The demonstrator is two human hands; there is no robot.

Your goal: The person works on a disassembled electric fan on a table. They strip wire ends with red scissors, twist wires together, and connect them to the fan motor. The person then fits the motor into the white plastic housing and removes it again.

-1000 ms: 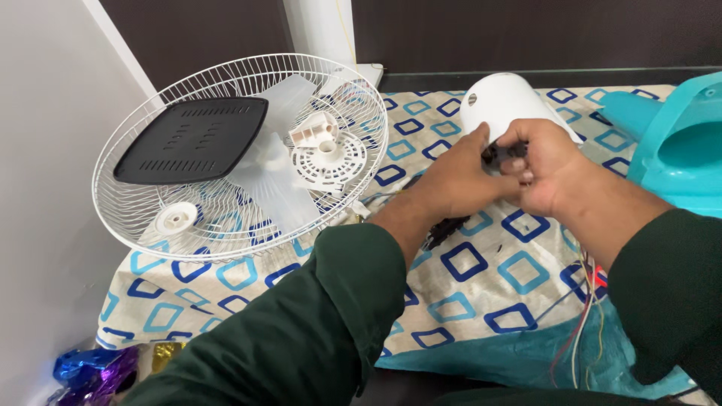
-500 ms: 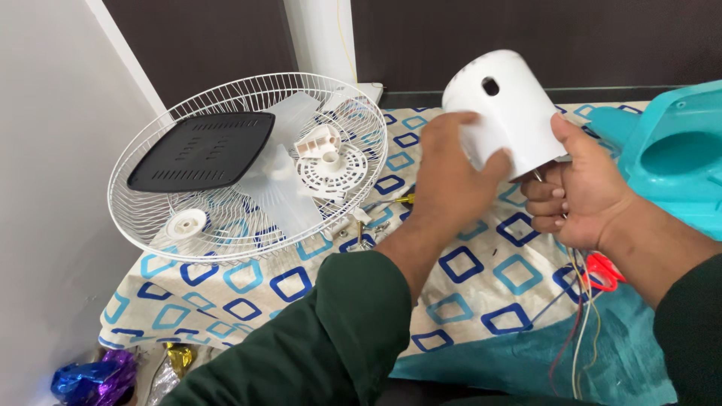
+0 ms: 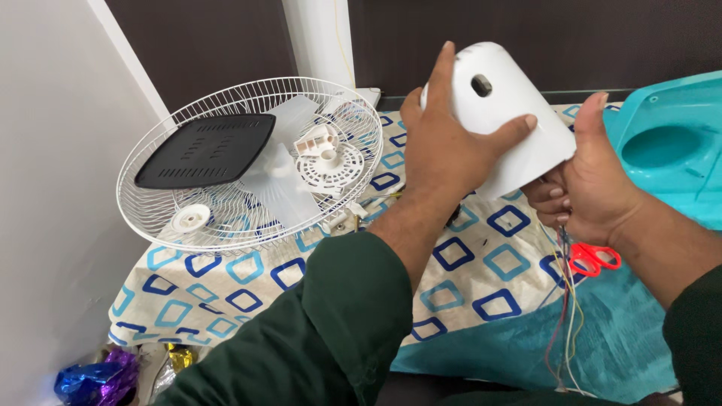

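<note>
My left hand (image 3: 444,143) grips a white rounded plastic fan housing (image 3: 511,101) from its left side, held up above the patterned cloth. My right hand (image 3: 590,184) clasps the housing's lower open end, fingers curled under it. Several thin coloured wires (image 3: 565,301) hang down from beneath my right hand. Both forearms wear dark green sleeves.
A white wire fan guard (image 3: 248,162) lies on the blue-and-white squared cloth (image 3: 248,289) at left, holding a black vented panel (image 3: 204,149), translucent fan blades and small white parts. Red-handled scissors (image 3: 594,258) lie under my right wrist. A teal plastic base (image 3: 669,146) sits at right. White wall at left.
Both hands have lifted the white housing up off the cloth and turned it, so its domed end with a hole faces me; the wires now hang free below.
</note>
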